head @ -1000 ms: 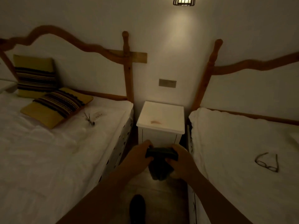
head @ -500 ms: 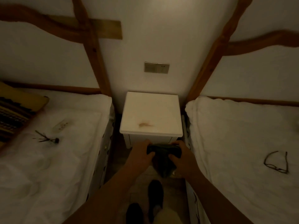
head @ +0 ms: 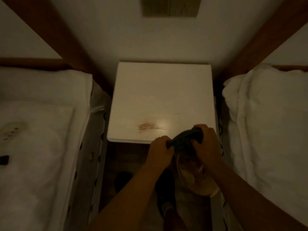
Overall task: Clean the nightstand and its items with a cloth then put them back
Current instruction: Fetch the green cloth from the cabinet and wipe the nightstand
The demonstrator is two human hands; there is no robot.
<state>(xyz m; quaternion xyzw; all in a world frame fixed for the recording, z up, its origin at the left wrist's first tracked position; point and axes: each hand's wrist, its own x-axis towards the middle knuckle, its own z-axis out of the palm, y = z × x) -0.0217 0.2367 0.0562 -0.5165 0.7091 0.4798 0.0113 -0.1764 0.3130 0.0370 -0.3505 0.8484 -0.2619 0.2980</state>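
Holding a dark, bunched-up cloth (head: 184,139), the left grip (head: 160,151) and right grip (head: 209,145) both clench it tight, over the front right corner of the small white square desk (head: 160,97), which has a brown smudge (head: 147,126) near its front edge.

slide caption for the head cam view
A dark cloth gripped by the left hand and right hand at the front edge of a stained white nightstand.

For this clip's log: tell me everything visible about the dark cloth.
The cloth is dark, soft-looking fabric, bunched up. The left hand and right hand both grip it, one at each end, above the near right corner of the white nightstand. Whether it touches the top cannot be told.
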